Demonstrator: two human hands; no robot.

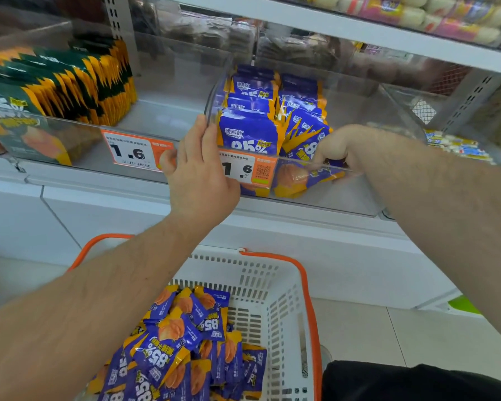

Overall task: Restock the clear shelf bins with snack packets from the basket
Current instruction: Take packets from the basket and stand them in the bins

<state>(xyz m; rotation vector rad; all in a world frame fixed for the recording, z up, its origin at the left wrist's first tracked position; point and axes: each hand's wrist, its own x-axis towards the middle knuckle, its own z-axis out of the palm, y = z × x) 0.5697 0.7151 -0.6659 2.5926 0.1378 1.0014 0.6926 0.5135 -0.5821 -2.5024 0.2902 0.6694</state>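
Observation:
A clear shelf bin (359, 195) holds rows of purple and orange snack packets (249, 131) standing upright. My left hand (198, 172) grips the bin's front left corner, fingers over its rim. My right hand (334, 147) reaches over the front wall into the bin and holds a purple packet (307, 176) lying low at the front. Below, a white basket (266, 287) with orange handles holds several more purple packets (174, 342).
A second clear bin (78, 149) to the left holds dark green and orange packets (70, 82). Orange price tags (133, 151) sit on the bin fronts. A shelf above carries other snacks (417, 13). White cabinet fronts run below the shelf.

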